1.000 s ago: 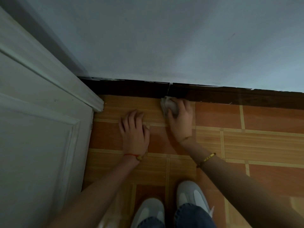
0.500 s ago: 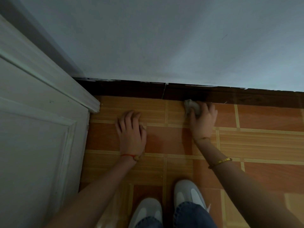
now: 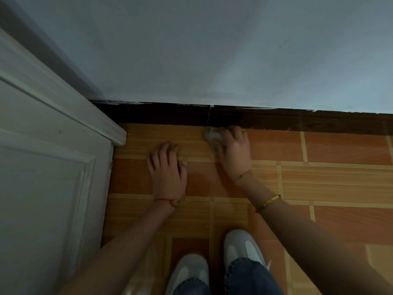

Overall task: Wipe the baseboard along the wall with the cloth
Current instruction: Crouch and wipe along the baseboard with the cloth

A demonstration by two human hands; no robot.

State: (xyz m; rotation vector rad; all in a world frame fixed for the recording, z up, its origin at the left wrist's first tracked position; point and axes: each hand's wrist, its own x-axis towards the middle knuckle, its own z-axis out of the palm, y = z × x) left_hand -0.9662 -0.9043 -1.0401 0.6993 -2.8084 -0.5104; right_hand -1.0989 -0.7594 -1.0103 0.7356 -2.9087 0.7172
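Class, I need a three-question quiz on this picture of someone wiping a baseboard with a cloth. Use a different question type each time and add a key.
1. True or false: the left hand holds the cloth.
2. Multiple choice: where is the cloth? A) on the white door panel; B) at the foot of the dark baseboard, just right of its vertical seam; C) beside the shoes.
3. Fill in: the left hand lies flat on the tiled ____.

Key
1. False: the right hand has it in its grip.
2. B
3. floor
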